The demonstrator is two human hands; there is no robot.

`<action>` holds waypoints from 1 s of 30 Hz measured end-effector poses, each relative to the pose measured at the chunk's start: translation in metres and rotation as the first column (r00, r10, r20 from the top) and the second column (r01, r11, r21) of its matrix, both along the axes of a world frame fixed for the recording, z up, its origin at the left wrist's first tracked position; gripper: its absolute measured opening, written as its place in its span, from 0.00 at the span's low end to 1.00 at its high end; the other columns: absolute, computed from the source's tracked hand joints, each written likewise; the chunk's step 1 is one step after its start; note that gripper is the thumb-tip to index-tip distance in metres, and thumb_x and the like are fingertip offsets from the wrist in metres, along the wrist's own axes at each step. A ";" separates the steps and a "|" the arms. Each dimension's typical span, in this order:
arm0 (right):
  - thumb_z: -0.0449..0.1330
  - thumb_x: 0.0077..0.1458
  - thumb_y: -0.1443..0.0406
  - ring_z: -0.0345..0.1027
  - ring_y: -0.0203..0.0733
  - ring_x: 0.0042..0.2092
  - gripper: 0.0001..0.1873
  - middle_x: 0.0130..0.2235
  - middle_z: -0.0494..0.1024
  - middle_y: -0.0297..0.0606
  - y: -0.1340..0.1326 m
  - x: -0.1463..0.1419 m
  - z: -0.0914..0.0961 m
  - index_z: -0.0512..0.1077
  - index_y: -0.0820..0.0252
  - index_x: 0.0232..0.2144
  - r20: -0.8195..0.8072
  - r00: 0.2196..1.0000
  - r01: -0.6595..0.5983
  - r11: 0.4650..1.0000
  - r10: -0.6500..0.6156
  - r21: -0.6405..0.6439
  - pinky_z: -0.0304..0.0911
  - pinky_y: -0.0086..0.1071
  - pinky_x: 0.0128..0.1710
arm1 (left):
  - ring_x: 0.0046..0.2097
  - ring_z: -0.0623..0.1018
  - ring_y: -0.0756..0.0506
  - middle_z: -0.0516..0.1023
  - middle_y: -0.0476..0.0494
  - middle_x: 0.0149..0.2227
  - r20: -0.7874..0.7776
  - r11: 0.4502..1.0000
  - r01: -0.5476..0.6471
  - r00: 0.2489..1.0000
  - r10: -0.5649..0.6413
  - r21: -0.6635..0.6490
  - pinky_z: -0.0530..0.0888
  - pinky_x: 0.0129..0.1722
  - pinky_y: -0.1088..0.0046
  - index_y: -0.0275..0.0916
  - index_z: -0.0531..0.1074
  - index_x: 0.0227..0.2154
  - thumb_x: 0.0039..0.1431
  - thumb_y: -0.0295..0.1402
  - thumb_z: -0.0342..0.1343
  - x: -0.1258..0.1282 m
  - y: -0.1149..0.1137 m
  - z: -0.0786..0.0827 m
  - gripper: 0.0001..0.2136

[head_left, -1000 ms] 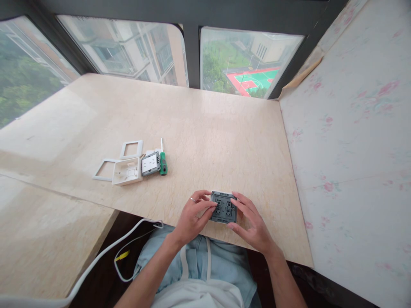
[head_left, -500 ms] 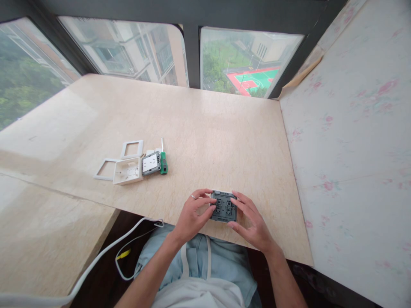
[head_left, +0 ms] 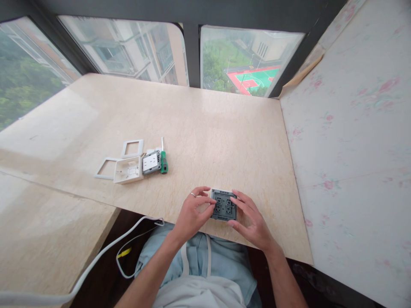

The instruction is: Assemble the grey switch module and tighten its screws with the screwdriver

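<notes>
A grey wall switch module, with two dark recessed mechanisms on its face, lies on a white base near the counter's front edge. My left hand, a ring on one finger, has thumb and index fingertip pinched together at the module's left side; anything between them is too small to make out. My right hand grips the right side, its thumb at the lower corner and its fingers along the upper right and over the face.
Left of centre lie a white mounting box, two white frames, a socket module and a green-handled screwdriver. A white cable hangs past the front edge of the stone counter. Windows and a papered wall border it.
My left fingers have drawn slightly closer together, with one fingertip lifted off the module's upper left. My right hand and the parts at left stay in place.
</notes>
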State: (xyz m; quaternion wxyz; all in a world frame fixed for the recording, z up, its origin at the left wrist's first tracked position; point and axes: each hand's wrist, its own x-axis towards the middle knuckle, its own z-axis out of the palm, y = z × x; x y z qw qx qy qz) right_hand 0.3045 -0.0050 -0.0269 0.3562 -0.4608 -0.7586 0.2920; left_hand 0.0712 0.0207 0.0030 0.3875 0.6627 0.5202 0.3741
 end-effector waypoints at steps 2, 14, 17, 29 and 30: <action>0.64 0.60 0.59 0.61 0.54 0.65 0.31 0.65 0.65 0.47 0.000 0.000 0.000 0.64 0.49 0.63 -0.003 1.000 0.002 1.000 -0.002 0.000 0.64 0.52 0.62 | 0.44 0.79 0.45 0.76 0.39 0.51 0.007 0.999 0.000 1.000 0.000 -0.034 0.77 0.48 0.62 0.41 0.81 0.33 0.57 0.25 0.60 0.000 0.000 0.002 0.06; 0.65 0.59 0.60 0.59 0.53 0.66 0.31 0.66 0.64 0.47 -0.001 0.001 -0.002 0.64 0.50 0.63 -0.008 1.000 -0.004 1.000 0.004 -0.002 0.63 0.51 0.63 | 0.45 0.80 0.44 0.76 0.39 0.50 0.001 0.999 -0.003 1.000 0.003 -0.039 0.76 0.50 0.63 0.41 0.80 0.35 0.59 0.26 0.58 0.003 0.000 0.002 0.06; 0.65 0.59 0.60 0.59 0.52 0.66 0.31 0.66 0.64 0.47 -0.001 0.001 -0.002 0.64 0.50 0.63 -0.009 1.000 -0.005 1.000 0.005 -0.008 0.63 0.51 0.63 | 0.51 0.78 0.42 0.77 0.39 0.49 -0.002 0.999 0.003 1.000 -0.003 -0.041 0.74 0.53 0.61 0.41 0.80 0.36 0.59 0.27 0.58 0.002 0.000 0.003 0.06; 0.65 0.59 0.60 0.60 0.53 0.66 0.30 0.66 0.65 0.47 0.000 0.000 0.001 0.64 0.50 0.62 -0.009 1.000 -0.002 1.000 0.002 0.001 0.63 0.51 0.63 | 0.51 0.78 0.42 0.78 0.39 0.49 0.073 0.992 -0.069 0.994 0.077 -0.104 0.76 0.44 0.67 0.42 0.78 0.42 0.61 0.32 0.58 0.002 -0.001 -0.007 0.08; 0.65 0.59 0.61 0.60 0.53 0.66 0.30 0.66 0.65 0.47 0.000 0.000 0.000 0.64 0.50 0.63 -0.009 1.000 -0.003 1.000 0.003 0.002 0.63 0.51 0.63 | 0.51 0.78 0.42 0.78 0.40 0.49 0.078 0.992 -0.069 0.994 0.078 -0.108 0.76 0.44 0.67 0.42 0.78 0.42 0.61 0.32 0.58 0.002 -0.001 -0.008 0.08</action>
